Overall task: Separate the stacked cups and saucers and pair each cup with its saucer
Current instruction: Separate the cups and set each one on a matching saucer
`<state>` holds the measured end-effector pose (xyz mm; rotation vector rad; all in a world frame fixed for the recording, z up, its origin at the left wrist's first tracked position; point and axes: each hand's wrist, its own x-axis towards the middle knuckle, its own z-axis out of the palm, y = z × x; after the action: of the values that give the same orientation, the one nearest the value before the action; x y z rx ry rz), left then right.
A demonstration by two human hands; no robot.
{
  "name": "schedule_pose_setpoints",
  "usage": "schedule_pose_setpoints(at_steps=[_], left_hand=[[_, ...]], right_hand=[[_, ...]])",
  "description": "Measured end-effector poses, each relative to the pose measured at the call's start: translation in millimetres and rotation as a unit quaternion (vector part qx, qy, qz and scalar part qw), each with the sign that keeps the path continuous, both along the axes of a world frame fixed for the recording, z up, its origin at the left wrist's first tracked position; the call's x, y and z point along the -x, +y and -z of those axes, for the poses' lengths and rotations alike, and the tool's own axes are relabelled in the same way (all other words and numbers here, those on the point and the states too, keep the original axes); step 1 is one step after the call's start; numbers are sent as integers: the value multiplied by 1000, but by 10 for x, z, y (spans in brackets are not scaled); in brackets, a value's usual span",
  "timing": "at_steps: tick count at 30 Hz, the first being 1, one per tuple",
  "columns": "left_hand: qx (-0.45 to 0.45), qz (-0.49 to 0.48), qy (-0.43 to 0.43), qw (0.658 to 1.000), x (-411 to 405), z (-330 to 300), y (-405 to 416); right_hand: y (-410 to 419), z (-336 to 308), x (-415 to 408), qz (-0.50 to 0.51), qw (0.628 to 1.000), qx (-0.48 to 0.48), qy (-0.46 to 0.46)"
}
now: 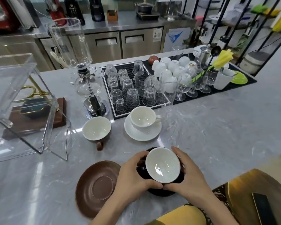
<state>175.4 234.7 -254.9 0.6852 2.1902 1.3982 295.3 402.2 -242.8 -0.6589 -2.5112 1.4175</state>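
A black cup [162, 164] with a white inside is near the counter's front edge, tilted toward me, over a black saucer [162, 192] mostly hidden beneath it. My left hand [133, 174] and my right hand [188, 174] wrap around its two sides. Just left of them an empty brown saucer [96, 187] lies flat on the counter. Farther back, a brown cup [96, 129] stands alone with its handle facing me. To its right a white cup [143, 116] sits on a white saucer [141, 133].
Behind the cups, a black mat [154, 108] carries many upturned glasses. A glass siphon brewer [89, 88] stands at its left. A clear acrylic cover [21, 103] sits at the far left. White cups and stemmed glasses fill a second mat [243, 83] at the back right.
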Motion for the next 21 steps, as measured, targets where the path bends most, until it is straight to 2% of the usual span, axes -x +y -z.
schedule_pose_setpoints(at_steps=[21], left_hand=[[-4, 25, 12, 1000, -45, -5, -35]], right_hand=[[11, 22, -29, -39, 998, -38, -44]])
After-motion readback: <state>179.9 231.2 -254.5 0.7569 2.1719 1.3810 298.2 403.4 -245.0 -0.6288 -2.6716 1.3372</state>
